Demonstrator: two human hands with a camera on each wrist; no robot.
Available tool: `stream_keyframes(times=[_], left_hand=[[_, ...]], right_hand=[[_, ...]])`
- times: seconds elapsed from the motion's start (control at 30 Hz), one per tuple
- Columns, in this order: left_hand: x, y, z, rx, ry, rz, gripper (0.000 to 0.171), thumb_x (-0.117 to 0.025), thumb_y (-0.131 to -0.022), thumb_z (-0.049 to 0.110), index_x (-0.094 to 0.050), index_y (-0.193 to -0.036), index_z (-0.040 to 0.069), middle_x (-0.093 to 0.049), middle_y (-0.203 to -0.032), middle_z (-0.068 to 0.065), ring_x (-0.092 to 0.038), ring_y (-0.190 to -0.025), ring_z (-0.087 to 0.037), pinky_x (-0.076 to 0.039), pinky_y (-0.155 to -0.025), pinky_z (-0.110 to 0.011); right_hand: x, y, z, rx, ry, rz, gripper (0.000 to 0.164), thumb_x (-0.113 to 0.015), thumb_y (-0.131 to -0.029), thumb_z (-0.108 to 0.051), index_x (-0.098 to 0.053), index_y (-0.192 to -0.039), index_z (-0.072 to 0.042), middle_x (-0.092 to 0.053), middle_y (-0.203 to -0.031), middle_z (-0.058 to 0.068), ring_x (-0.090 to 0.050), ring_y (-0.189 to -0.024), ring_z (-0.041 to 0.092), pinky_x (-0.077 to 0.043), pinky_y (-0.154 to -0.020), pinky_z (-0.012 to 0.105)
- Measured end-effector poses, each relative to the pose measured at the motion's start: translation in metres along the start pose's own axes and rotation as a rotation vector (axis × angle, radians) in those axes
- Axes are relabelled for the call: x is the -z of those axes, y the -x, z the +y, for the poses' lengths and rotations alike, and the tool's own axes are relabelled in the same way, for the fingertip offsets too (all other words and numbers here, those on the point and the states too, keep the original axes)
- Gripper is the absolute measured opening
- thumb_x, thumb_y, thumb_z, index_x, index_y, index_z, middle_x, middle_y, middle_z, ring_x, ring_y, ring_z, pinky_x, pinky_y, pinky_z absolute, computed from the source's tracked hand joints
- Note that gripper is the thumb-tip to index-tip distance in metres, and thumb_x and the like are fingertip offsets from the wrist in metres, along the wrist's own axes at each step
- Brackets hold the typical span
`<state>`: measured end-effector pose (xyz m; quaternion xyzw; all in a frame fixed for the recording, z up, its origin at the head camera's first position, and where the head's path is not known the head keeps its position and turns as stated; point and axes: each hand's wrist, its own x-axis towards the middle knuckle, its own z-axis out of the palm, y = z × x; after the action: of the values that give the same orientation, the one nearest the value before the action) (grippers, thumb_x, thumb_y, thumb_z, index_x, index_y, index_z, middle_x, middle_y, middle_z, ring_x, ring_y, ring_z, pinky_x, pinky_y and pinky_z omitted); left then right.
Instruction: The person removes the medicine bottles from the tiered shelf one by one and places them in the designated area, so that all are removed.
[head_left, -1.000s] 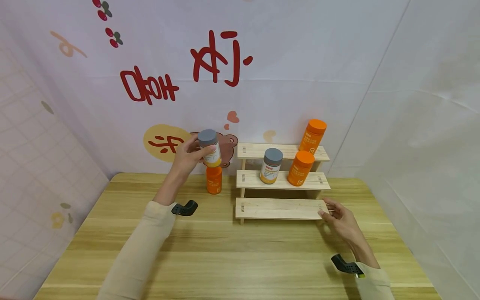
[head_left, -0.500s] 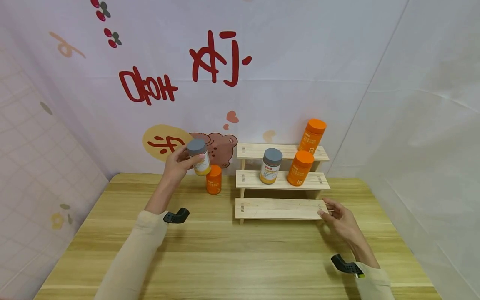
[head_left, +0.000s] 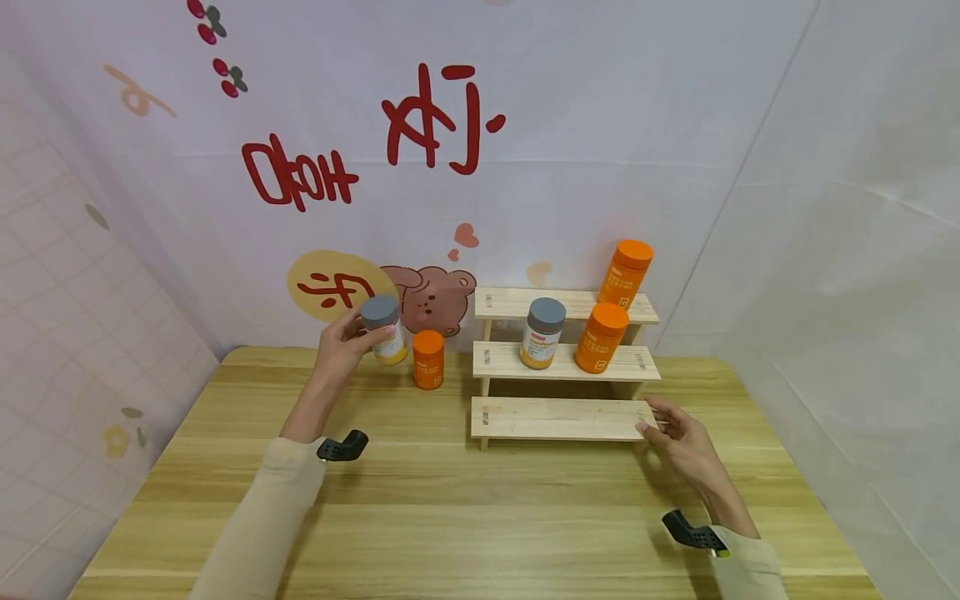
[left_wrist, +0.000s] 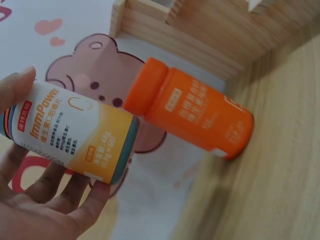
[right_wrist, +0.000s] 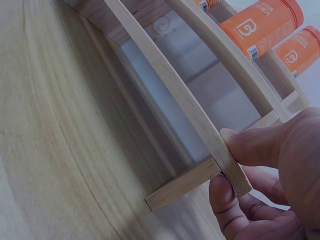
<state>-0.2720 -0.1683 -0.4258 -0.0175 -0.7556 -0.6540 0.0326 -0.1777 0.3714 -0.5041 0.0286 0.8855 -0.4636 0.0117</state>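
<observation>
My left hand [head_left: 343,343] grips a white and yellow vitamin bottle [left_wrist: 75,132] with a grey cap, thumb on one side and fingers on the other. The bottle is upright in the head view, just left of an orange bottle [head_left: 428,362] that stands on the table. At the right, my right hand [head_left: 681,437] pinches the end of the lowest board of a wooden three-step shelf [head_left: 558,418], thumb on top and fingers beneath, as the right wrist view shows. On the middle step stand another grey-capped bottle [head_left: 542,335] and an orange bottle [head_left: 602,339].
One more orange bottle [head_left: 626,275] stands on the top step, at its right end. Behind the wooden table [head_left: 450,517] hangs a white printed cloth [head_left: 585,108], with further cloth at both sides.
My left hand has moved left and down with the grey-capped bottle, from above the orange bottle to beside it. The right hand and the shelf have stayed in place.
</observation>
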Motion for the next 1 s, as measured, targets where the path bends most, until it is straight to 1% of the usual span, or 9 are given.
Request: stream_keyframes(times=[0.13,0.27,0.43,0.53,0.63,0.77,0.87,1.0], left_hand=[[0.003,0.002,-0.009,0.033,0.000,0.007,0.067,-0.079,-0.091,0.034,-0.052,-0.151,0.025,-0.061,-0.139,-0.009,-0.055,-0.125,-0.021,-0.046,-0.108,-0.035],[0.003,0.003,-0.018,0.062,-0.016,0.021,0.068,-0.081,-0.089,0.036,-0.053,-0.150,0.024,-0.058,-0.144,-0.013,-0.053,-0.130,-0.025,-0.044,-0.112,-0.039],[0.003,0.002,-0.032,0.108,-0.024,0.040,0.069,-0.082,-0.088,0.036,-0.053,-0.150,0.023,-0.057,-0.147,-0.013,-0.052,-0.134,-0.026,-0.043,-0.114,-0.041],[0.002,0.001,-0.041,0.133,-0.023,0.040,0.069,-0.082,-0.088,0.034,-0.053,-0.150,0.022,-0.056,-0.148,-0.013,-0.051,-0.135,-0.026,-0.041,-0.115,-0.041],[0.002,0.000,-0.049,0.150,-0.015,0.036,0.067,-0.081,-0.090,0.031,-0.052,-0.151,0.022,-0.054,-0.149,-0.013,-0.050,-0.134,-0.026,-0.042,-0.113,-0.038],[0.001,0.001,-0.055,0.171,0.008,0.038,0.069,-0.079,-0.092,0.026,-0.049,-0.153,0.022,-0.052,-0.153,-0.012,-0.048,-0.136,-0.025,-0.042,-0.110,-0.036],[0.001,0.002,-0.060,0.189,0.017,0.044,0.069,-0.079,-0.091,0.024,-0.049,-0.154,0.022,-0.051,-0.154,-0.012,-0.047,-0.139,-0.026,-0.042,-0.114,-0.039],[0.001,0.004,-0.065,0.196,0.018,0.045,0.070,-0.081,-0.090,0.025,-0.050,-0.153,0.022,-0.052,-0.153,-0.012,-0.047,-0.138,-0.027,-0.039,-0.117,-0.043]], right_hand=[[0.000,0.000,0.001,-0.001,0.000,-0.003,0.065,-0.066,-0.102,-0.031,-0.041,-0.156,-0.007,-0.055,-0.146,0.022,-0.053,-0.106,-0.004,-0.047,-0.084,0.010],[0.000,0.002,-0.001,0.000,-0.013,-0.004,0.065,-0.066,-0.101,-0.031,-0.041,-0.156,-0.007,-0.054,-0.146,0.022,-0.052,-0.106,-0.006,-0.048,-0.084,0.010],[0.001,0.005,-0.004,0.003,-0.021,-0.001,0.065,-0.066,-0.101,-0.032,-0.042,-0.156,-0.006,-0.054,-0.145,0.022,-0.051,-0.105,-0.007,-0.047,-0.085,0.009],[0.001,0.005,-0.005,0.002,-0.019,0.000,0.065,-0.066,-0.101,-0.033,-0.042,-0.156,-0.006,-0.054,-0.146,0.023,-0.050,-0.106,-0.007,-0.046,-0.085,0.007],[0.000,0.005,-0.006,0.000,-0.024,0.002,0.066,-0.066,-0.101,-0.033,-0.042,-0.155,-0.005,-0.053,-0.146,0.023,-0.050,-0.106,-0.007,-0.045,-0.086,0.006],[0.000,0.004,-0.008,0.000,-0.040,0.001,0.066,-0.067,-0.101,-0.032,-0.042,-0.155,-0.004,-0.054,-0.143,0.023,-0.052,-0.105,-0.006,-0.047,-0.085,0.008],[0.000,0.004,-0.008,0.002,-0.044,0.000,0.066,-0.067,-0.101,-0.032,-0.042,-0.155,-0.003,-0.054,-0.142,0.023,-0.052,-0.105,-0.005,-0.046,-0.085,0.008],[0.001,0.005,-0.009,0.008,-0.029,0.003,0.066,-0.066,-0.101,-0.033,-0.042,-0.155,-0.004,-0.054,-0.144,0.023,-0.050,-0.107,-0.005,-0.044,-0.085,0.005]])
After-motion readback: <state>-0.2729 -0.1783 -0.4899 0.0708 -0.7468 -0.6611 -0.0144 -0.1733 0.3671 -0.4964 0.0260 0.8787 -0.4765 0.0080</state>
